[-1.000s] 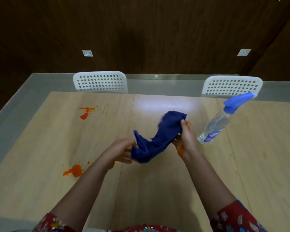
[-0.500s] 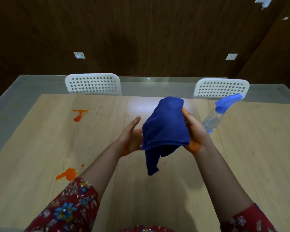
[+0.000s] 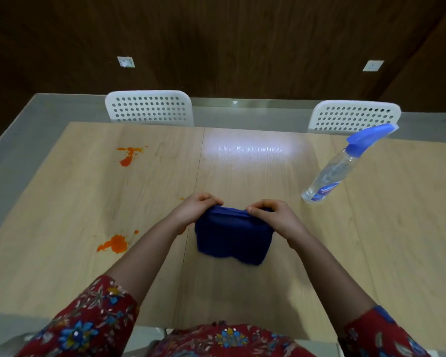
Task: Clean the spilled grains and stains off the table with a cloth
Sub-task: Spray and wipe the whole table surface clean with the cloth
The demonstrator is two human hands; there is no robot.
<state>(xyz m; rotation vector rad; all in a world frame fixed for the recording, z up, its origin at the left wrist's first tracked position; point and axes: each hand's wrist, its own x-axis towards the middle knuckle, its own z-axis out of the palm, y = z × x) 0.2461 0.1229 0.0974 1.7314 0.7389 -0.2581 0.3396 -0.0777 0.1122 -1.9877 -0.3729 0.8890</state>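
Observation:
A dark blue cloth, folded into a thick rectangle, hangs over the middle of the light wooden table. My left hand pinches its top left corner. My right hand pinches its top right corner. Two orange stains mark the table to the left: one splash far off, and one blot just left of my left forearm. A tiny orange speck lies beside my left hand. No grains are visible.
A clear spray bottle with a blue trigger head stands on the table to the right of my right hand. Two white perforated chairs, one and another, stand at the far edge. A dark wooden wall rises behind.
The cloth was held up loosely and draped in my right hand; now it is folded flat and lowered, with both hands pinching its top edge.

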